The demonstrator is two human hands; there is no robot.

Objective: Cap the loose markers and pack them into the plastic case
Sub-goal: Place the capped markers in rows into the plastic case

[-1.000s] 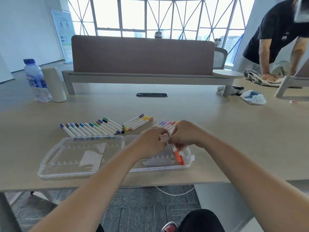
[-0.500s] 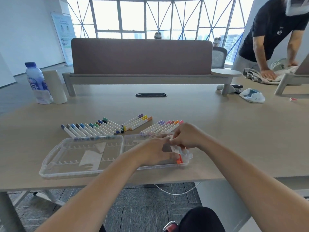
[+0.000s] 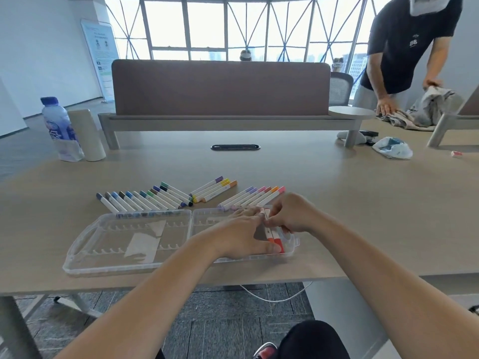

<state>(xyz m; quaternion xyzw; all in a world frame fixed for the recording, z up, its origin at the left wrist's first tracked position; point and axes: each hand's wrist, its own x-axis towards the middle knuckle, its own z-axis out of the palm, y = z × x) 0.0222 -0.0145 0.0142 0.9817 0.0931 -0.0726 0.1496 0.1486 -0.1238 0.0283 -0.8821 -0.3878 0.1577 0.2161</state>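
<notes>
My view loses the far ends of the orange marker and the red marker under both hands. Only their coloured near ends show, side by side in the right half of the open clear case on the surface. The left hand lies flat over that half, fingers straight and close together, thumb stretched toward the orange end. The right hand arches over the markers with its fingers curled down onto the barrels; I cannot tell whether they pinch or only press. The other markers lie in rows just behind the case.
</notes>
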